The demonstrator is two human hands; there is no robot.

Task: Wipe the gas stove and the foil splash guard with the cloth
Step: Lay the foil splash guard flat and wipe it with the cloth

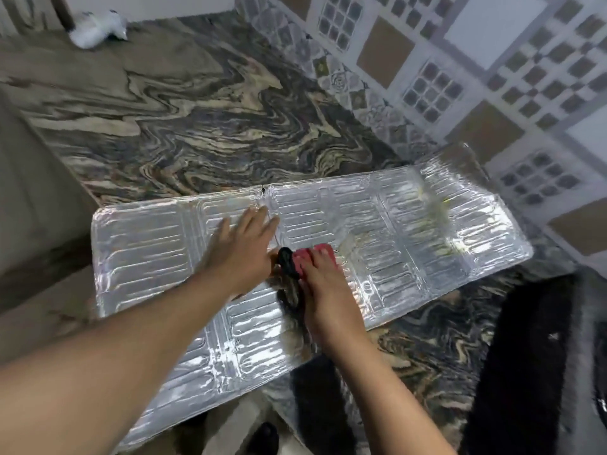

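Observation:
The foil splash guard lies flat across the marbled counter, ribbed and shiny, with yellowish smears near its right end. My left hand rests flat on it near the middle, fingers spread. My right hand presses a red and black cloth down on the foil just right of the left hand. The black edge of the gas stove shows blurred at the lower right.
The marbled counter stretches back to a patterned tiled wall on the right. A white crumpled object sits at the far left back. The counter's left edge drops off beside the foil.

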